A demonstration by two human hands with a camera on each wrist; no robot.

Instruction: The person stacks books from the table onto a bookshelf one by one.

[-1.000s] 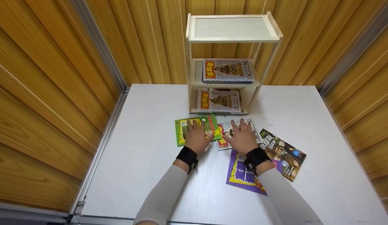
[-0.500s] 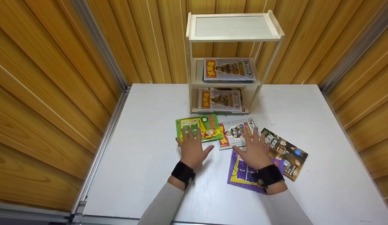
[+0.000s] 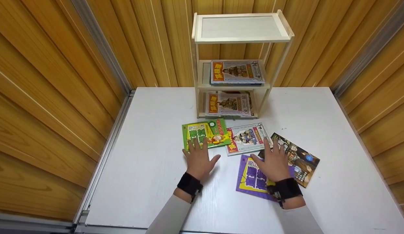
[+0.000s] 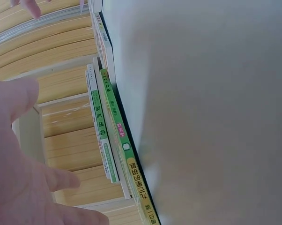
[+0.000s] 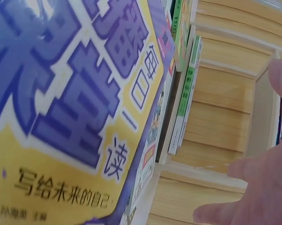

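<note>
Fingers spread, my left hand (image 3: 199,162) hovers at the near edge of a green book (image 3: 218,130), its fingertips overlapping the cover in the head view. In the left wrist view the green-and-yellow spine (image 4: 123,140) of a book lies past the fingers. My right hand (image 3: 274,162) is spread over a purple book (image 3: 249,178) and the left part of a dark comic-style book (image 3: 303,161), hiding some of both covers. A white book with a pink strip (image 3: 246,139) lies between the hands, touching the green one's right edge. Neither hand grips anything.
Behind the books stands a pale wooden rack (image 3: 244,41) with a bare top. Its middle shelf carries a stack of books (image 3: 237,72), and the bottom shelf holds another stack (image 3: 228,104). Wood-panelled walls (image 3: 52,123) enclose the white table (image 3: 150,136).
Both hands have drawn back toward the near edge from atop the green and white books. The right hand has also shifted right, over the purple book. The books lie where they were.
</note>
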